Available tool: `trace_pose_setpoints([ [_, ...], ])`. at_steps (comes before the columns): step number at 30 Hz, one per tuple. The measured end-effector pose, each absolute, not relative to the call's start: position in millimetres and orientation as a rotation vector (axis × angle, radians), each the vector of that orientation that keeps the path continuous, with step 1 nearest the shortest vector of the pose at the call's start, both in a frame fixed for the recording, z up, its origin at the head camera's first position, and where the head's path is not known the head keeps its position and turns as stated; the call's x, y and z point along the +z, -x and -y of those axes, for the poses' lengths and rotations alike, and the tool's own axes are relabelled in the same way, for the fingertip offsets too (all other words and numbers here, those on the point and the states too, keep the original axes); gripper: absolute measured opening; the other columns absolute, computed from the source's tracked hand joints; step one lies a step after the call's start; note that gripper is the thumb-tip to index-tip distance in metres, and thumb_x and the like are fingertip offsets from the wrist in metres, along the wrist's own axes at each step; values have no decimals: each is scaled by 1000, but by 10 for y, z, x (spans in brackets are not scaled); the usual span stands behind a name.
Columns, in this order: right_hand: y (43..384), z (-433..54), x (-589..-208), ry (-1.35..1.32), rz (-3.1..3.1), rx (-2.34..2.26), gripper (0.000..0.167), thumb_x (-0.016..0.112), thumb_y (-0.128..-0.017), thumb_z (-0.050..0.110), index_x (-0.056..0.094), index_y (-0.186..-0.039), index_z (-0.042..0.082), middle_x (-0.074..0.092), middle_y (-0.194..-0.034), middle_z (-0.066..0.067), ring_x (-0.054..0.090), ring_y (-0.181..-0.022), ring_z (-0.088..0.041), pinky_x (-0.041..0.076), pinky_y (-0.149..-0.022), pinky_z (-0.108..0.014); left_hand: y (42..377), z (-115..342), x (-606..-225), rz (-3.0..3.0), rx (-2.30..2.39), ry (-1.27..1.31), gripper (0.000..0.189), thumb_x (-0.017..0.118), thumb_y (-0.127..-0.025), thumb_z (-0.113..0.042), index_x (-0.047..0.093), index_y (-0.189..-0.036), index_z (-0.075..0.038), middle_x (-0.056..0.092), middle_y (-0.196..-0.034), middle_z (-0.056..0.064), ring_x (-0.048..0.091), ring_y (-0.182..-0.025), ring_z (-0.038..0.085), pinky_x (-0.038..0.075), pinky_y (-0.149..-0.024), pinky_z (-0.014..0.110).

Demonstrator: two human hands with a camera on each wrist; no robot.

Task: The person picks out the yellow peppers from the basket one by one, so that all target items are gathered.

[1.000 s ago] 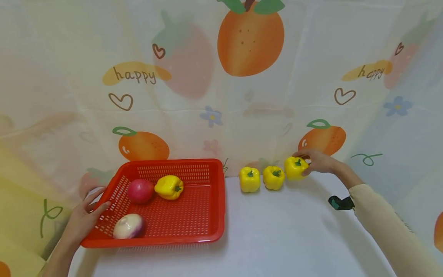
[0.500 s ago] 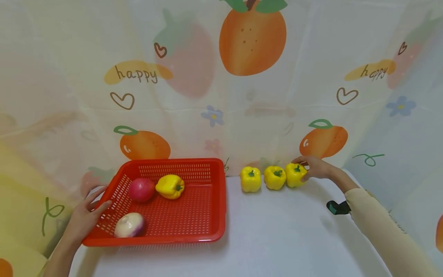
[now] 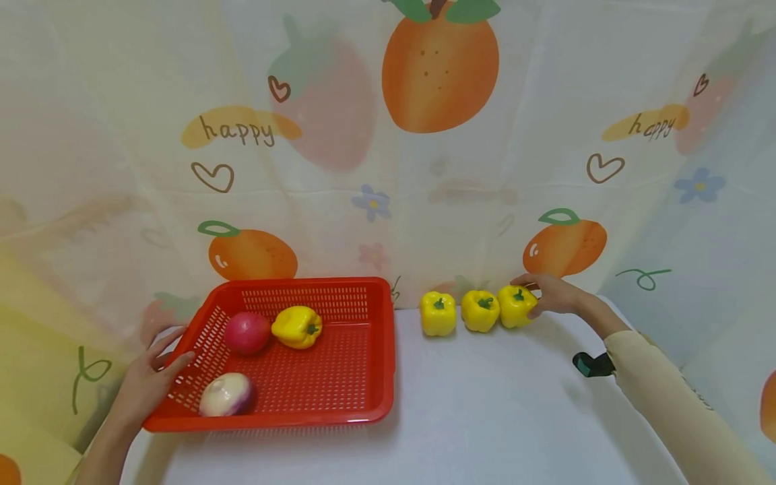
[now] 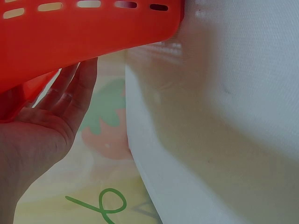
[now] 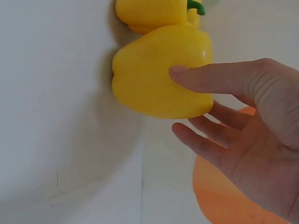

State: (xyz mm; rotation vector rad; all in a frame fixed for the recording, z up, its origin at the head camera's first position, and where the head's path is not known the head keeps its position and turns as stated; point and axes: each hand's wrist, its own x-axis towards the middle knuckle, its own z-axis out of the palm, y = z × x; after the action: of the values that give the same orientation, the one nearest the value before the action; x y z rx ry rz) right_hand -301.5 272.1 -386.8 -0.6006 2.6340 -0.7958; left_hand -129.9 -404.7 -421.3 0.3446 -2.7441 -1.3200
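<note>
My right hand (image 3: pixel 554 294) holds a yellow bell pepper (image 3: pixel 515 308), the rightmost of a row on the white table. In the right wrist view the thumb lies on the near side of that bell pepper (image 5: pixel 154 79), and the other fingers are partly hidden behind it. Two more yellow peppers, one in the middle (image 3: pixel 481 311) and one at the left end (image 3: pixel 438 314), stand beside it with stems up. At the far left, my left hand (image 3: pixel 142 387) grips the side of a red plastic basket (image 3: pixel 383 357), thumb over the rim and fingers outside.
Inside the basket lie a pinkish-red round fruit (image 3: pixel 247 333), a yellow bell pepper (image 3: pixel 297 327) on its side and a white-and-purple round vegetable (image 3: pixel 226 395). Behind the table (image 3: pixel 473 411) hangs a printed cloth (image 3: pixel 436 162). A dark device (image 3: pixel 593 364) sits at the right wrist.
The right hand has lowered its pepper from slightly above the table to the right end of the row, then stayed there. The left hand and basket have not visibly moved.
</note>
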Motion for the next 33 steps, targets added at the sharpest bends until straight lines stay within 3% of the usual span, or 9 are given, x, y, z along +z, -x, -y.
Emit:
trace_pose_setpoints([
  [6, 2999, -2712, -3827, 606, -2622, -798, 66, 74, -80, -2, 45, -139, -8, 46, -140, -31, 40, -128, -50, 40, -101, -60, 1302, 4051, -4218, 2750, -1306, -339, 67, 55, -100, -37, 30, -152, -3, 46, -134, 40, 65, -84, 7, 57, -63, 28],
  [15, 2963, -2693, -3678, 618, -2631, -784, 66, 73, -83, 0, 43, -140, -8, 41, -143, -31, 37, -130, -51, 44, -98, -58, 1290, 4042, -4227, 2718, -1329, -305, 65, 55, -100, -35, 31, -151, -2, 47, -132, 41, 60, -78, -4, 57, -63, 27],
  [33, 2898, -2586, -3426, 654, -2690, -784, 63, 73, -84, 2, 45, -140, -7, 42, -143, -31, 38, -129, -51, 40, -100, -61, 1290, 4054, -4213, 2718, -1349, -296, 66, 56, -100, -36, 31, -150, -1, 46, -132, 41, 61, -79, -3, 57, -63, 29],
])
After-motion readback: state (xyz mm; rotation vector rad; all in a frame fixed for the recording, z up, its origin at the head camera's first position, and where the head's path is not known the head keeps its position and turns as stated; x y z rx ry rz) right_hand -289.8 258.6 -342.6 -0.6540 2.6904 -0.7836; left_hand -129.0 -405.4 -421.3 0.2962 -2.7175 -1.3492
